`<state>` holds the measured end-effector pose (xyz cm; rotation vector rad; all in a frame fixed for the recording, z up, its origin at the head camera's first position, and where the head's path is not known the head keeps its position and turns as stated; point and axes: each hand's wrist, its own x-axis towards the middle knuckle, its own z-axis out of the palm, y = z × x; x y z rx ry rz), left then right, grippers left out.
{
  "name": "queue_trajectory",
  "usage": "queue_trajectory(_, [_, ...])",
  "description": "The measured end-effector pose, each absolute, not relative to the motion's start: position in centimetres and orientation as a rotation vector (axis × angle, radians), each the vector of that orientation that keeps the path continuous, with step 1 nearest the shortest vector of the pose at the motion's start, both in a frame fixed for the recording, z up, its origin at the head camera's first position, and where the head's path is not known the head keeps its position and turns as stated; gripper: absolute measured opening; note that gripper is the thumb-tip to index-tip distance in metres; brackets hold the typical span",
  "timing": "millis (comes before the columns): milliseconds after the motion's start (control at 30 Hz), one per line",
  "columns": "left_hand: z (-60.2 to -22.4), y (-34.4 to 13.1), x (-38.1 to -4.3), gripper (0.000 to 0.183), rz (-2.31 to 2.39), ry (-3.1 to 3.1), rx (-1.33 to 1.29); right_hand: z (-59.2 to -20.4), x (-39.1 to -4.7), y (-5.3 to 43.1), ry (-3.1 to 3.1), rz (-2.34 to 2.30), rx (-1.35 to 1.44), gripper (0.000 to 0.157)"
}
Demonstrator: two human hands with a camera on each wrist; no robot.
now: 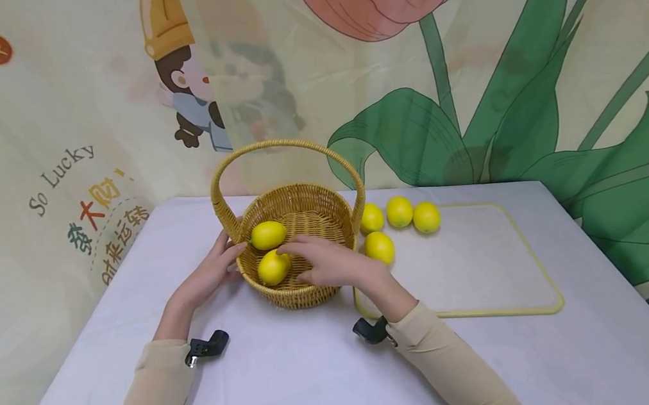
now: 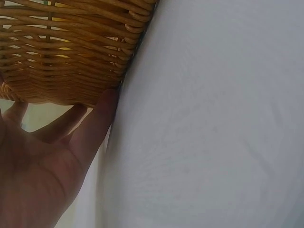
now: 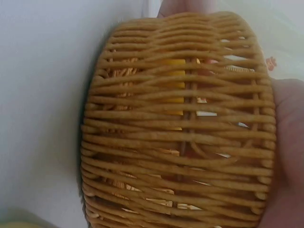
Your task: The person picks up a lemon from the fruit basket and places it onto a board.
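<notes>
A woven wicker basket (image 1: 304, 297) with a tall hoop handle stands on the table. Inside, at its left, lie two yellow lemons, a rear lemon (image 1: 268, 235) and a front lemon (image 1: 274, 268). My left hand (image 1: 209, 273) rests against the basket's left side, its spread fingers (image 2: 97, 121) touching the woven wall. Over the front rim reaches my right hand (image 1: 330, 263), with its fingertips beside the front lemon and the thumb held apart. In the right wrist view the basket wall (image 3: 175, 137) hides most of that hand.
Several more lemons (image 1: 399, 212) lie right of the basket, on and by a white board (image 1: 475, 266) with a yellow edge. Behind the white-covered table (image 1: 293, 372) hangs a printed curtain (image 1: 288, 57) with tulips and a cartoon figure.
</notes>
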<state>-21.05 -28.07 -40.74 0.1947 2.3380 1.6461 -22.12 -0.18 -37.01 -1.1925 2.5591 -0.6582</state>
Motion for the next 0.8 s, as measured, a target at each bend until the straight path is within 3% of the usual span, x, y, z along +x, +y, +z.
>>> queue_trajectory(200, [-40.71, -28.05, -21.09, 0.065, 1.641, 2.338, 0.199, -37.08, -22.19, -0.62, 2.513, -0.569, -1.243, 0.055])
queue_trajectory(533, [-40.75, -28.41, -21.29, 0.065, 1.646, 2.345, 0.211, -37.0, -22.66, -0.96, 2.447, -0.617, -1.374, 0.061])
queue_trajectory(800, [-40.86, -28.2, -21.16, 0.067, 1.655, 2.332, 0.203, -37.19, -22.61, -1.12, 2.484, -0.638, -1.372, 0.053])
